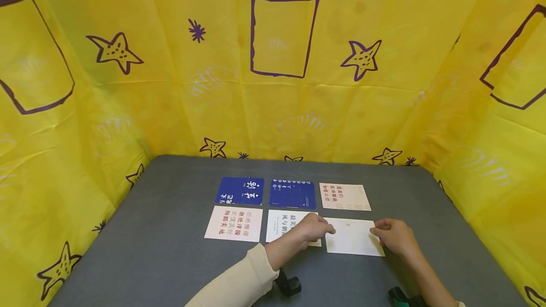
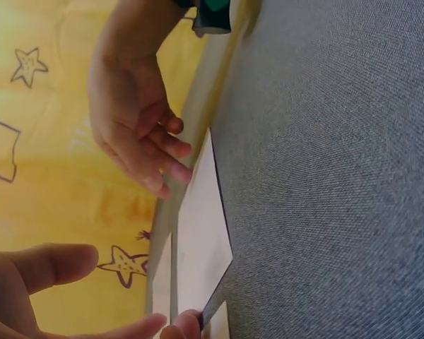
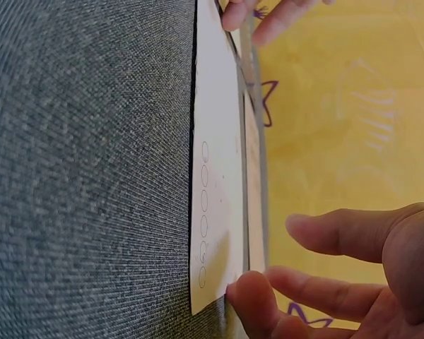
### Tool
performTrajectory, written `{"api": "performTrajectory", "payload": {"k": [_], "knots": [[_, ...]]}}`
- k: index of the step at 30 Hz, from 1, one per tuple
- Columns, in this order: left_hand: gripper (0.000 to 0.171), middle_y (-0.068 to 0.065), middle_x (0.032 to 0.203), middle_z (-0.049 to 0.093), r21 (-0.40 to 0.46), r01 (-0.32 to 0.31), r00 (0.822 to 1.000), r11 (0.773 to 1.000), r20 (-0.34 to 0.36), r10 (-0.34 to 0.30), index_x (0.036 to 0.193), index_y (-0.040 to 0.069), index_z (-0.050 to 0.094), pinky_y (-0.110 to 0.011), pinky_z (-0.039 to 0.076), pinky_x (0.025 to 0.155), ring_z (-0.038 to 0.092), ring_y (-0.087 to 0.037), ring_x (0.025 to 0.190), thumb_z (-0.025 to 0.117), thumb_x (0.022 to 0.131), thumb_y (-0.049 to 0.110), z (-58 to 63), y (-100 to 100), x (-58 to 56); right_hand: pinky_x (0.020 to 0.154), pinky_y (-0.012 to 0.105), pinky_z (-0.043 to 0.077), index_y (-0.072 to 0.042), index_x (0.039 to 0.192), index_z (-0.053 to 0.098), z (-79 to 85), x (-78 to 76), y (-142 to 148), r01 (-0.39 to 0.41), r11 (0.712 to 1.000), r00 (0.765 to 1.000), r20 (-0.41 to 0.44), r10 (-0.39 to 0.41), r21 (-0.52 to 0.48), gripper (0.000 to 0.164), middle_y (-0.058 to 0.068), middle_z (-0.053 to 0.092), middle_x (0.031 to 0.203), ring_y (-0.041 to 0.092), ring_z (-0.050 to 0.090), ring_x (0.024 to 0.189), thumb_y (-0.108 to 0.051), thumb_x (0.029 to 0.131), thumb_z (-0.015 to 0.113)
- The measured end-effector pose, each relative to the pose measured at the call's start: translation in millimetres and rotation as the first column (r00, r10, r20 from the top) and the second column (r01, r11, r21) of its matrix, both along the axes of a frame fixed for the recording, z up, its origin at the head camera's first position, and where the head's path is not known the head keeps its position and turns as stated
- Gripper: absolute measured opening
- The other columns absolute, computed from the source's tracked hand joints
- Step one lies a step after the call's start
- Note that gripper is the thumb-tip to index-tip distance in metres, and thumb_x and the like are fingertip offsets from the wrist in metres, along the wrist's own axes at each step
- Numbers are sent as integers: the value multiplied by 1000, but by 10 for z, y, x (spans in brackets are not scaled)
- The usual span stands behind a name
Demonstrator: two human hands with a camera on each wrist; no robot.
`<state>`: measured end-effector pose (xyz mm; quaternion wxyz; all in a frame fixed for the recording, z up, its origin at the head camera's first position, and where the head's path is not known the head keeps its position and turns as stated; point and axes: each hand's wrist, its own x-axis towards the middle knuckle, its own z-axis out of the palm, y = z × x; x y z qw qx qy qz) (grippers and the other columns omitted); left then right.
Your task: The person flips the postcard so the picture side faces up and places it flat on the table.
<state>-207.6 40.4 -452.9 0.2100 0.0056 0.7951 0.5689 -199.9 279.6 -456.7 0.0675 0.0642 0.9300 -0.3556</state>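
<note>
A white postcard [image 1: 354,238], its nearly plain side up, lies on the grey table at the front right of a group of cards. My left hand [image 1: 313,228] reaches across the neighbouring card and touches the postcard's left edge with its fingertips; the thumb [image 2: 67,263] stands apart in the left wrist view. At the opposite edge, the fingertips of my right hand [image 1: 395,237] touch the postcard. Its thumb [image 3: 332,229] is also spread away. A row of small ovals shows along the postcard [image 3: 215,169] in the right wrist view.
Left of the postcard are a white printed card [image 1: 279,224], partly hidden by my left hand, and a pink lettered card [image 1: 232,224]. Behind lie two blue cards [image 1: 240,191] and a cream card [image 1: 343,196]. Yellow patterned cloth [image 1: 170,84] surrounds the grey table [image 1: 141,245].
</note>
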Motion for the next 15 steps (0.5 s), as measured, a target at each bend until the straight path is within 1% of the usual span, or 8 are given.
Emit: {"api": "performTrajectory", "payload": {"k": [2, 5, 6, 8, 10, 12, 13, 15], "knots": [[27, -6, 84, 58, 15, -13, 1000, 1000, 19, 12, 99, -7, 69, -27, 42, 61, 49, -17, 71, 70, 79, 11, -2, -3, 3, 53, 29, 40, 8, 105, 66, 4, 4, -3, 0, 1000, 1000, -4, 0, 4, 33, 6, 70, 72, 15, 60, 57, -19, 87, 67], [11, 2, 65, 50, 39, -41, 998, 998, 50, 39, 80, -1, 66, -19, 35, 50, 43, -10, 57, 69, 80, 10, -7, -3, 6, 55, 29, 39, 8, 105, 66, 13, 11, -9, -2, 1000, 1000, -12, 2, 16, 32, 4, 68, 69, 15, 60, 57, -19, 87, 67], [10, 3, 61, 47, 53, -51, 997, 997, 64, 47, 75, 2, 64, -17, 33, 48, 40, -8, 53, 69, 80, 9, -4, -3, 6, 55, 30, 39, 8, 105, 66, 17, 12, -11, -3, 1000, 1000, -14, 3, 20, 32, 4, 68, 69, 15, 60, 57, -19, 87, 67], [15, 5, 57, 45, 79, -71, 994, 994, 93, 64, 69, 7, 59, -15, 31, 44, 38, -5, 48, 69, 80, 8, -2, -5, 0, 57, 30, 39, 8, 104, 66, 21, 11, -14, -6, 1000, 1000, -17, 6, 29, 32, 5, 69, 71, 15, 60, 57, -20, 87, 67], [12, 5, 59, 47, 105, -89, 990, 991, 115, 77, 70, 7, 60, -14, 32, 44, 39, -4, 49, 69, 79, 7, -7, -6, -8, 57, 30, 39, 8, 104, 66, 22, 7, -13, -8, 999, 1000, -18, 9, 32, 32, 7, 70, 73, 15, 60, 58, -20, 87, 67], [5, 3, 65, 51, 119, -88, 991, 989, 113, 75, 78, 2, 66, -15, 34, 47, 42, -5, 54, 68, 79, 6, -15, -11, -20, 57, 30, 39, 8, 104, 66, 17, 1, -10, -7, 999, 1000, -12, 8, 33, 33, 9, 71, 76, 15, 60, 58, -20, 87, 67], [8, 1, 71, 55, 117, -77, 993, 990, 94, 67, 84, -1, 68, -16, 38, 50, 45, -6, 59, 68, 79, 5, -20, -16, -25, 57, 30, 39, 7, 104, 66, 13, -1, -8, -7, 999, 1000, -8, 8, 34, 33, 9, 71, 77, 14, 60, 59, -21, 87, 67], [19, -5, 84, 65, 88, -39, 999, 995, 17, 38, 95, -6, 71, -20, 44, 58, 53, -10, 71, 68, 80, 5, -26, -27, -33, 57, 29, 40, 8, 104, 67, 2, -4, -1, -12, 999, 1000, -4, 12, 38, 34, 8, 70, 76, 14, 59, 59, -21, 87, 68]]}}
